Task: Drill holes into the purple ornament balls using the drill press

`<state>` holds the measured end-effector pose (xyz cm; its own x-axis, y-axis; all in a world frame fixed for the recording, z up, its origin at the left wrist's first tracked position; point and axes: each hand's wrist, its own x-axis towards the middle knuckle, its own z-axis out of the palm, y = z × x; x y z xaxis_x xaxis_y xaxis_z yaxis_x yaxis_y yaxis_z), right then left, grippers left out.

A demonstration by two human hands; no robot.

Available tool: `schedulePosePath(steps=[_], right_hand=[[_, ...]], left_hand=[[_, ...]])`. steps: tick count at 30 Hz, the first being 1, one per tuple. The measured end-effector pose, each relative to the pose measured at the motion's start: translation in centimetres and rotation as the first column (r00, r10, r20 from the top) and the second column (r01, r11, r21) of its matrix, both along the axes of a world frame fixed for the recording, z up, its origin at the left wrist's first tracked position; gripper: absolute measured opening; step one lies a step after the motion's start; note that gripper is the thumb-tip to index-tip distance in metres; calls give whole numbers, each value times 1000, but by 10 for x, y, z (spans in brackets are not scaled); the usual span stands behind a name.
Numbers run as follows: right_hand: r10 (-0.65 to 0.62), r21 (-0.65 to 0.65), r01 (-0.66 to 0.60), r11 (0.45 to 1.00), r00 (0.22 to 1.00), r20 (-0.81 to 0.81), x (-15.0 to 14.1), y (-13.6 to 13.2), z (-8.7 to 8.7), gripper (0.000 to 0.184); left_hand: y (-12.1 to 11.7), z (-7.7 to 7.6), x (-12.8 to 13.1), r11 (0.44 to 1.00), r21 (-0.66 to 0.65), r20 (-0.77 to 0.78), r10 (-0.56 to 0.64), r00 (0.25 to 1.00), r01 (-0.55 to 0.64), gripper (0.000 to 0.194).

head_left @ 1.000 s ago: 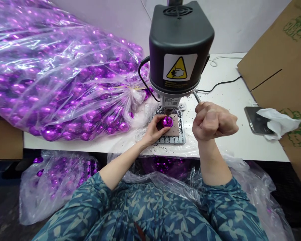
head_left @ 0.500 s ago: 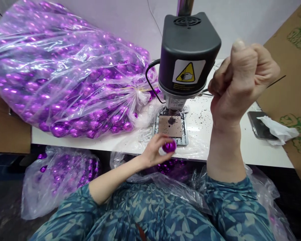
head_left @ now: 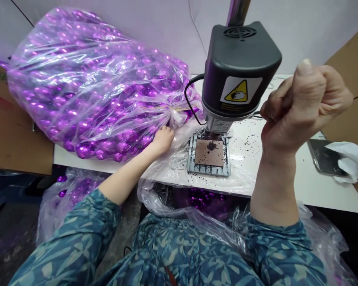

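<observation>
**Slick Purple Balls [head_left: 100, 153], Soft Bag: A Light Touch Suits Both**

The purple balls fill a large clear bag [head_left: 107, 75] that lies on the left of the white table [head_left: 298, 186], its neck [head_left: 176, 117] gathered and tied toward the machine [head_left: 241, 59]. The person's left hand [head_left: 164, 139] is at the bag's near edge, just below that neck, with the fingers bent and the back of the hand uppermost; whether they grip film, a ball or nothing cannot be told. The right hand [head_left: 304, 107] is raised beside the machine, clenched in a fist, and what it may enclose is hidden.

Judging by their mirror-bright, faceted skins, the balls are probably hollow, light and rather stiff, likely to slip or roll under a careless pinch (and perhaps to dent or scratch under a hard one). Thumb and fingertips set opposite each other around the widest part would seem the surest hold. The bag looks thin, limp and slippery; its bunched neck offers the firmest grasp, while the smooth, stretched sides would likely slide or tear.
</observation>
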<state>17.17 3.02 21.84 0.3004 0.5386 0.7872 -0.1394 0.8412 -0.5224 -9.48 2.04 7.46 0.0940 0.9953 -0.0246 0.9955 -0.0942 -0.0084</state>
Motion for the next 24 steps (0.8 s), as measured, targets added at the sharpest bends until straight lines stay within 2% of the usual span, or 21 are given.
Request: schedulePosePath(steps=[2, 4, 6, 7, 8, 9, 10, 12, 13, 14, 15, 16, 18, 20, 22, 24], right_hand=[[-6, 13, 6, 1000, 1000, 6, 1, 1, -1, 57], [-16, 31, 16, 999, 1000, 11, 1, 2, -3, 56], [-25, 48, 24, 999, 1000, 17, 2, 3, -5, 55], [-28, 55, 27, 998, 999, 18, 2, 3, -5, 55], [-30, 62, 29, 998, 999, 17, 2, 3, -6, 54], [-33, 66, 31, 997, 999, 17, 2, 3, -7, 54], [-36, 68, 35, 997, 999, 17, 2, 3, -7, 54], [-45, 69, 44, 997, 999, 15, 1, 3, -8, 55], [-48, 70, 47, 996, 999, 13, 1, 3, -8, 55], [-49, 71, 48, 996, 999, 9, 1, 3, -8, 55], [-47, 71, 46, 996, 999, 2, 1, 3, -8, 55], [-41, 71, 41, 997, 999, -6, 0, 3, -8, 54], [-25, 66, 27, 997, 999, -19, 0, 2, -7, 54], [-21, 47, 22, 999, 1000, -16, -1, -1, -7, 54], [-35, 18, 34, 999, 999, 8, -1, -3, -6, 56], [-46, -1, 46, 999, 999, 26, -1, -6, -6, 57]], left_hand=[[8, 3, -1, 998, -67, -73, -1, 997, -4, 21], [10, 4, 1, 997, -75, -44, -4, 999, 1, 18], [7, 7, 0, 1000, 0, 113, -13, 994, 13, 18], [4, 10, 0, 998, 68, 247, -31, 968, 14, 21], [-1, 13, 0, 990, 140, 411, -61, 909, 3, 25], [-6, 16, 2, 981, 193, 584, -98, 806, -21, 28], [-12, 18, 4, 978, 205, 746, -123, 655, -50, 31], [-24, 20, 15, 992, 106, 962, -86, 258, -66, 36], [-30, 20, 22, 999, 23, 998, -21, 62, -35, 38], [-34, 18, 30, 998, -60, 993, 61, -104, 11, 41], [-38, 15, 38, 990, -131, 962, 141, -233, 59, 43], [-40, 12, 46, 977, -186, 922, 209, -326, 100, 45], [-42, 4, 60, 956, -256, 851, 294, -435, 146, 46], [-42, -6, 69, 949, -281, 818, 315, -481, 144, 46], [-39, -16, 75, 959, -267, 832, 280, -478, 97, 48], [-36, -28, 79, 977, -214, 883, 204, -423, 25, 54]])
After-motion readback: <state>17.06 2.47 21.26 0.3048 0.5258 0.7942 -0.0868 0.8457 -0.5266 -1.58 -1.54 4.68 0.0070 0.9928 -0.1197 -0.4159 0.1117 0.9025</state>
